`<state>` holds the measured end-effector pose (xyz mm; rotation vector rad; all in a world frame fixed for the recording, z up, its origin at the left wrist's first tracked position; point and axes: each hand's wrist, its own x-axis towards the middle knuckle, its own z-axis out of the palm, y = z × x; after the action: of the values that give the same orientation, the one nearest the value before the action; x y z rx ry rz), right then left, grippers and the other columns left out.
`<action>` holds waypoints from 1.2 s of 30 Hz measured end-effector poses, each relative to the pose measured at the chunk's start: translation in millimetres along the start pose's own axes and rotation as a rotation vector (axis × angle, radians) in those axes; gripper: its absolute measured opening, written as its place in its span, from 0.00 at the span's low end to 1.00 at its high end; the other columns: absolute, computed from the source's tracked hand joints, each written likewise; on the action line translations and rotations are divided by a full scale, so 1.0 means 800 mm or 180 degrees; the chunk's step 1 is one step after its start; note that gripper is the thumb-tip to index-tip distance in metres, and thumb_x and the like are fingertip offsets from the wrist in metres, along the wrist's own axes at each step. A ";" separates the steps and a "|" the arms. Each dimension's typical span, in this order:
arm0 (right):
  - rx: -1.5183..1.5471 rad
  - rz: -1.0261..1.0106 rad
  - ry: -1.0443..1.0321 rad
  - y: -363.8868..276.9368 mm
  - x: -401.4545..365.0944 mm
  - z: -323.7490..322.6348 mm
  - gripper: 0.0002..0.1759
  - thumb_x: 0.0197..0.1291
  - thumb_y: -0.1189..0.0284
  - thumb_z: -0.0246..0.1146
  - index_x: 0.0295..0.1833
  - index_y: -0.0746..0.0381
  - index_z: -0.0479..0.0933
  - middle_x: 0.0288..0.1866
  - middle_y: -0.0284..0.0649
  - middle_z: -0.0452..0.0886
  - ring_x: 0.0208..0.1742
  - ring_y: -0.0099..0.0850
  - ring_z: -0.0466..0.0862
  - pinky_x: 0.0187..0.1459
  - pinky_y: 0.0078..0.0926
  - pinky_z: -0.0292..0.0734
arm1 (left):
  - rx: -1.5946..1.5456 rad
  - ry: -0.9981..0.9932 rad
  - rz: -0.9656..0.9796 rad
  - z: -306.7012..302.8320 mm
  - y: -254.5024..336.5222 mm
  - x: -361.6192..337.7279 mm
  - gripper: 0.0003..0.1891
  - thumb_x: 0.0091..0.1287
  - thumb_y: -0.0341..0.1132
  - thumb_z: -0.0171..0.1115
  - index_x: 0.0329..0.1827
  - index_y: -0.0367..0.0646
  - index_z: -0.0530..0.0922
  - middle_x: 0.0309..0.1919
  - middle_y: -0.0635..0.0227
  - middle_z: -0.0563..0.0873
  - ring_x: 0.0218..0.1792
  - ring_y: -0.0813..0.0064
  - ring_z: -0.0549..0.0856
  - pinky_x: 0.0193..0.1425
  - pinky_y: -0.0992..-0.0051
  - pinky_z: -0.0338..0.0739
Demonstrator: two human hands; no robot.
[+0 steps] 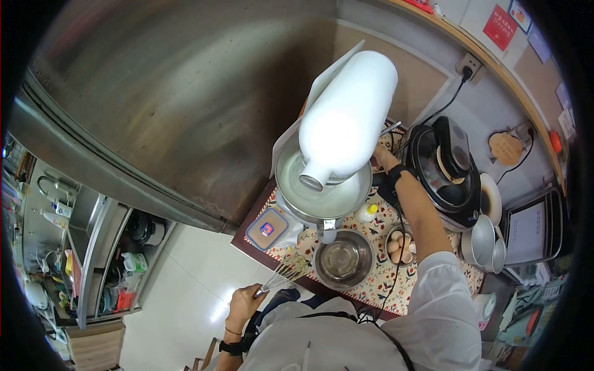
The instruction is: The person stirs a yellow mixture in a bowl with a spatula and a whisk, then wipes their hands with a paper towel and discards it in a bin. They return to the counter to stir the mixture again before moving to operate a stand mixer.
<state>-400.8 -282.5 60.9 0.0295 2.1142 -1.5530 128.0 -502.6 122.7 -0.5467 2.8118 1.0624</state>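
Observation:
My left hand (245,304) is closed round the handle of a wire whisk (288,272), held at the front edge of the table. Beside the white stand mixer (349,108) is my right hand (385,158), its fingers mostly hidden behind the mixer body. Under the mixer head sits a large steel bowl (289,179) with pale contents. A smaller metal bowl (317,263) stands in front of it, holding a little clear liquid. To its right is a bowl of eggs (401,246), several of them. A small bottle with a yellow cap (369,211) stands between.
A lidded plastic container (267,229) lies at the table's left corner. A black electric appliance (447,173) and round metal pans (480,240) stand on the right. A black cable (401,266) crosses the patterned tablecloth. A large metal cabinet (167,99) rises at the left.

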 end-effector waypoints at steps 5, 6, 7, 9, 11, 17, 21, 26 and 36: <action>-0.0273 0.0477 -0.0039 -0.030 -0.025 0.003 0.23 0.67 0.56 0.41 0.40 0.66 0.68 0.28 0.39 0.71 0.24 0.29 0.71 0.25 0.32 0.73 | -0.0018 -0.0015 -0.0037 -0.001 0.002 -0.001 0.09 0.56 0.38 0.63 0.31 0.40 0.80 0.21 0.55 0.81 0.23 0.56 0.81 0.26 0.67 0.74; -0.0090 0.0547 -0.0095 -0.023 -0.014 0.001 0.21 0.67 0.57 0.43 0.40 0.66 0.68 0.28 0.39 0.71 0.24 0.29 0.71 0.25 0.32 0.74 | 0.0001 -0.0020 -0.0025 -0.001 0.002 -0.001 0.09 0.56 0.38 0.63 0.31 0.41 0.80 0.21 0.55 0.81 0.23 0.56 0.81 0.26 0.67 0.74; 0.0094 0.0617 -0.0151 -0.007 0.009 -0.004 0.20 0.67 0.58 0.44 0.41 0.65 0.69 0.29 0.39 0.71 0.24 0.29 0.71 0.26 0.31 0.74 | 0.0020 -0.0025 -0.0013 -0.001 0.002 -0.001 0.09 0.56 0.38 0.63 0.31 0.41 0.80 0.21 0.55 0.81 0.23 0.56 0.81 0.26 0.67 0.74; 0.0534 0.0629 -0.0275 -0.002 0.019 -0.006 0.17 0.66 0.61 0.47 0.41 0.65 0.69 0.29 0.40 0.71 0.25 0.29 0.71 0.26 0.31 0.74 | 0.0028 -0.0020 0.0001 -0.002 0.002 -0.001 0.09 0.56 0.38 0.63 0.31 0.41 0.80 0.21 0.55 0.81 0.23 0.55 0.81 0.27 0.67 0.74; 0.1045 0.0520 -0.0399 -0.006 0.009 -0.005 0.14 0.65 0.64 0.50 0.42 0.65 0.69 0.29 0.40 0.72 0.26 0.30 0.71 0.27 0.30 0.75 | 0.0001 -0.0014 0.0007 0.000 0.001 -0.002 0.09 0.55 0.38 0.63 0.31 0.41 0.80 0.21 0.55 0.81 0.23 0.55 0.81 0.27 0.67 0.74; 0.0751 0.0462 -0.0333 -0.001 0.032 -0.010 0.12 0.63 0.67 0.52 0.44 0.65 0.71 0.33 0.40 0.74 0.32 0.30 0.75 0.31 0.32 0.78 | -0.0018 -0.0031 0.0149 0.004 -0.001 -0.009 0.08 0.55 0.36 0.63 0.31 0.42 0.80 0.20 0.56 0.80 0.23 0.56 0.81 0.26 0.67 0.74; -0.0980 -0.0021 0.0375 -0.049 -0.042 0.010 0.21 0.65 0.61 0.47 0.48 0.68 0.72 0.36 0.48 0.79 0.37 0.36 0.81 0.34 0.35 0.78 | 0.0028 -0.0129 0.0245 0.005 0.005 -0.009 0.07 0.54 0.35 0.64 0.33 0.42 0.80 0.19 0.57 0.80 0.22 0.58 0.80 0.27 0.68 0.74; -0.2705 -0.1834 0.1226 -0.070 -0.096 -0.043 0.18 0.56 0.63 0.54 0.41 0.68 0.77 0.35 0.52 0.80 0.39 0.45 0.81 0.41 0.36 0.74 | -0.0024 -0.0263 0.0913 0.020 -0.001 0.007 0.08 0.54 0.35 0.63 0.34 0.41 0.80 0.19 0.57 0.80 0.22 0.57 0.80 0.28 0.66 0.75; -0.0507 -0.0544 0.1840 0.031 -0.585 -0.181 0.16 0.62 0.68 0.55 0.52 0.65 0.72 0.41 0.34 0.78 0.39 0.21 0.77 0.41 0.15 0.71 | -0.0196 -0.1530 0.1406 0.084 0.082 0.083 0.13 0.59 0.40 0.58 0.39 0.39 0.77 0.28 0.53 0.81 0.33 0.53 0.80 0.36 0.61 0.74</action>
<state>-42.9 -14.9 262.3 0.2793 2.7455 -1.6029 39.3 -433.2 99.4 0.3140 2.5148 1.1553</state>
